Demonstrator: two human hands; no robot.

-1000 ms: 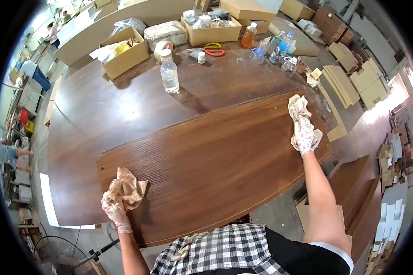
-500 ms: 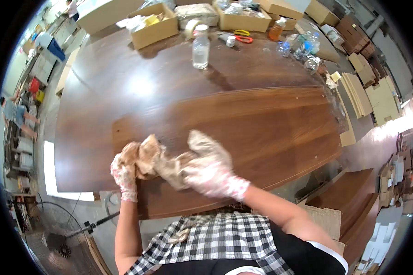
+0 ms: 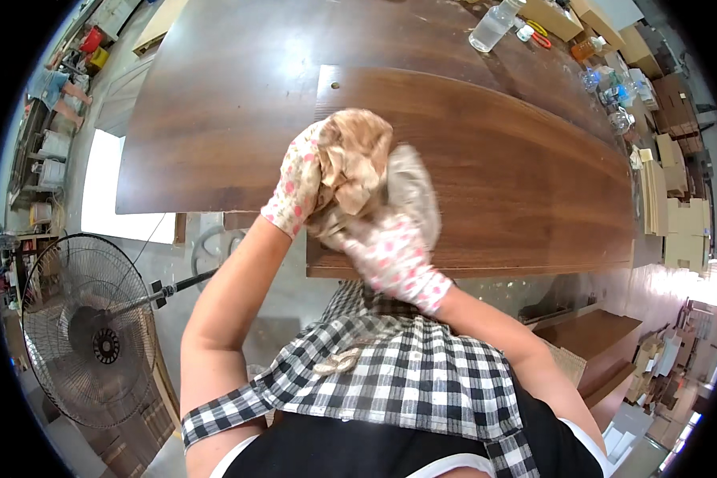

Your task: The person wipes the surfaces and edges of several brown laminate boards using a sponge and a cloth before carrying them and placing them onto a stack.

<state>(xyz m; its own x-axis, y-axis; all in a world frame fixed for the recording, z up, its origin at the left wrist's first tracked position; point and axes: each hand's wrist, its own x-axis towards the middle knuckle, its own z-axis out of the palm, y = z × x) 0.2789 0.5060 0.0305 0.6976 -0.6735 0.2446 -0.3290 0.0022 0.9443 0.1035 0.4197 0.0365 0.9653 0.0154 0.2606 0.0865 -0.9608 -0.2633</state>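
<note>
Both my hands wear white gloves with pink dots. My left hand [image 3: 296, 177] is closed on a crumpled, stained brown rag [image 3: 352, 155]. My right hand [image 3: 394, 255], a little blurred, grips the greyish-beige part of the cloth [image 3: 414, 195] beside it; whether this is one rag or two I cannot tell. The cloth is bunched up above the near left end of a brown wooden panel [image 3: 518, 183]. That panel lies on a larger dark wooden tabletop [image 3: 215, 111]. A small dark hole shows near the panel's far left corner.
A clear bottle [image 3: 494, 28] of liquid stands at the far right, near red-and-yellow scissors [image 3: 538, 36] and a white cap. Several plastic bottles [image 3: 617, 95] and cardboard boxes line the right side. A standing fan [image 3: 92, 331] is close on my left. Another person [image 3: 52, 88] is at the far left.
My view has shifted left and nearer. Both hands have come closer together, bunching the cloth, which was stretched between them along the panel's near left part.
</note>
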